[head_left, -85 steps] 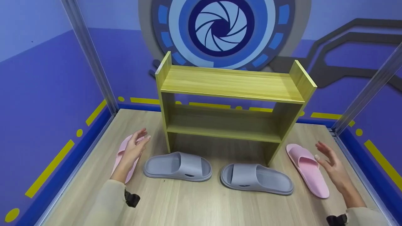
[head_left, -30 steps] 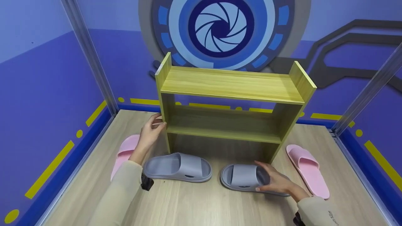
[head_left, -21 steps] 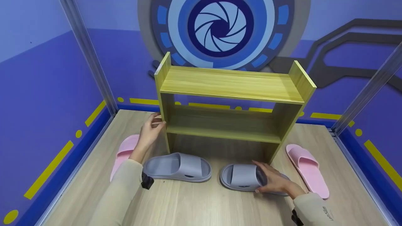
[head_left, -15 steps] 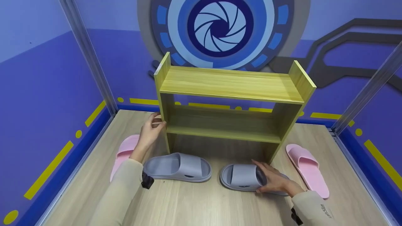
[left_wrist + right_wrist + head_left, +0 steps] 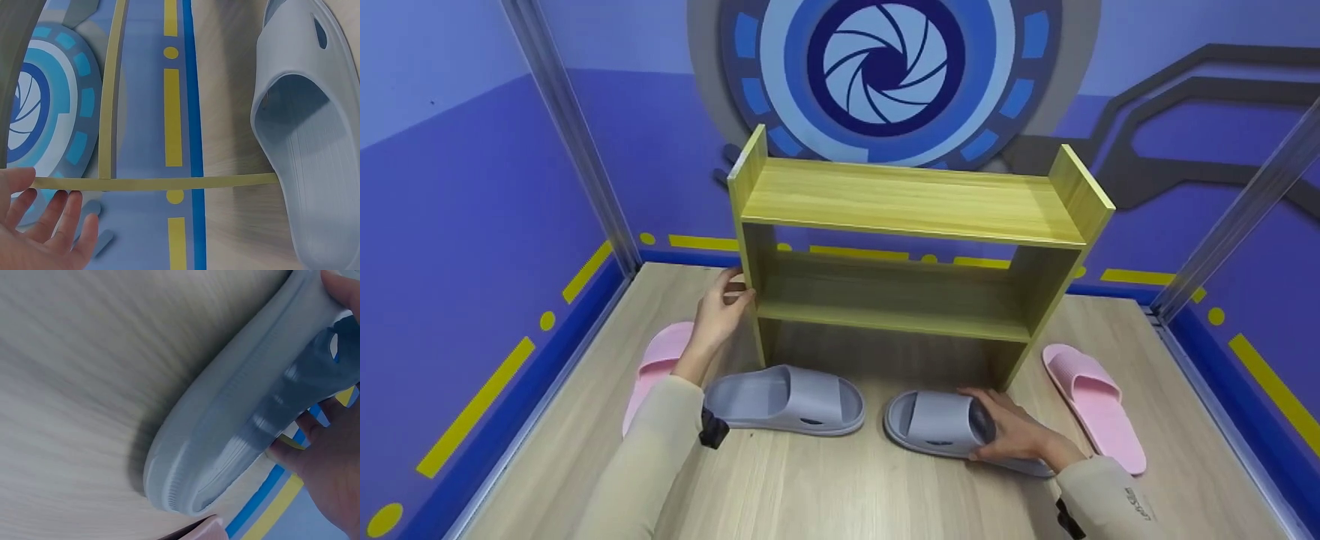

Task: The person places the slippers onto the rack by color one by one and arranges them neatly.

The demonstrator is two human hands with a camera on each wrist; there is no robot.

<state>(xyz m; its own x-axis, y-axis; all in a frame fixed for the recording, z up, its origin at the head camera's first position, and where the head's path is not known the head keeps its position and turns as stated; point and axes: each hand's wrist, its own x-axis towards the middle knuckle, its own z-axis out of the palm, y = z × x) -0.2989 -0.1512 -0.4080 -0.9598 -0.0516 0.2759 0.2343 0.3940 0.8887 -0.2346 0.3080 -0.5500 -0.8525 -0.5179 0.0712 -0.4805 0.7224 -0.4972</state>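
My right hand (image 5: pixel 1011 427) grips a grey slide slipper (image 5: pixel 941 418) just behind its strap, thumb on the near side and fingers on the far side. The right wrist view shows this slipper's sole edge (image 5: pixel 191 422) and the fingers (image 5: pixel 286 453) along its far rim. My left hand (image 5: pixel 718 315) touches the left side panel of a two-tier wooden shoe rack (image 5: pixel 900 202), thumb at the front edge and loosely bent fingers on the outer face. In the left wrist view the fingertips (image 5: pixel 74 198) lie along the panel (image 5: pixel 157 184). The other grey slipper (image 5: pixel 810 397) lies before the rack.
A pink slipper (image 5: pixel 660 356) lies at the left, partly hidden by the left forearm. Another pink slipper (image 5: pixel 1099 409) lies right of the rack. Blue printed walls (image 5: pixel 450 225) and metal posts (image 5: pixel 577 142) enclose the wood-patterned surface (image 5: pixel 840 487).
Both hands have come inward from the pink slippers, the left to the rack's panel, the right onto the grey slipper. Just now that slipper has shifted slightly left, its heel lower in view.
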